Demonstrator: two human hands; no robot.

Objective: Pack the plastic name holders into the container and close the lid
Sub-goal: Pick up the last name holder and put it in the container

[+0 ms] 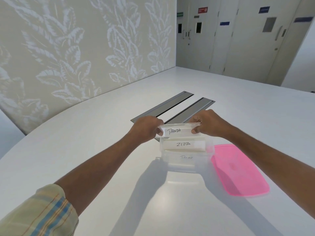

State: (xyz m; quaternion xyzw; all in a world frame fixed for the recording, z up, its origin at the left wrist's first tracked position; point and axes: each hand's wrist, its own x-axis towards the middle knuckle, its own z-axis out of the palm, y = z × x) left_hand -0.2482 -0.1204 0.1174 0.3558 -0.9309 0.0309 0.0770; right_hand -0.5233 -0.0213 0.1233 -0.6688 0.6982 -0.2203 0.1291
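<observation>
White worktop (85,159), curved near edge, strong light casting hard arm shadows toward 6 o'clock. Leaf-patterned wall panel (68,48) runs along the 10 o'clock side. Pale doors (255,40) with small coloured signs stand at 1 o'clock, well apart from the work. Two grey metal hatches (170,104) are set flush in the worktop at 12 o'clock, side by side, slanting away.

Clear container (209,149) sits mid-worktop, open-topped, its walls hard to trace against the white. Pink lid (240,169) lies flat on the worktop at 3 to 4 o'clock of the container, just beside it, its near end blurred.

Both arms reach in from 6 o'clock, with a plaid sleeve (39,213) rolled on the left one. Left hand (146,130): grip pinching the left end of the PANDA holder (177,131), thumb on the near face, fingers curled behind. Right hand (208,123): grip pinching the right end the same way. The holder is level, label facing the camera, at the container's 12 o'clock end. Cannot tell whether it touches the rim or hangs just above.

ZEBRA holder (183,144) lies inside the container, just at 6 o'clock of the held one, label up. A third holder (186,157) sits further toward 6 o'clock, also inside, its writing too faint to read.
</observation>
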